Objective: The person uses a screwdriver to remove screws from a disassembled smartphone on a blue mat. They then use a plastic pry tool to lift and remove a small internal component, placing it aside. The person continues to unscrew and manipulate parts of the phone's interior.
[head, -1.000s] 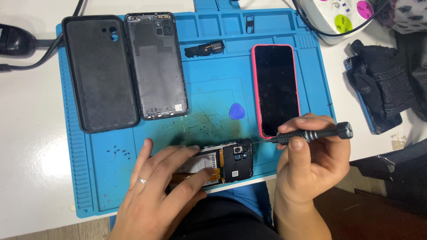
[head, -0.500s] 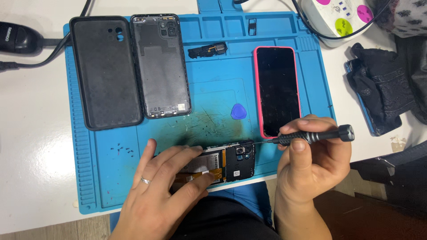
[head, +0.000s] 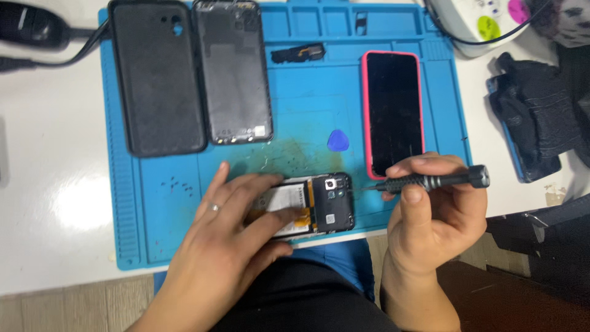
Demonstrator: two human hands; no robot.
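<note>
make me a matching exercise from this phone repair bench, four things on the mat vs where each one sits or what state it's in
Things:
1. opened phone
2. screwdriver
3. blue pick
4. red-cased phone

Places or states:
A. lies loose in the middle of the blue mat
B. lies screen up at the mat's right side
C. held down by the left hand
D. gripped in the right hand

Pairs: 1-C, 2-D, 3-A, 4-B
</note>
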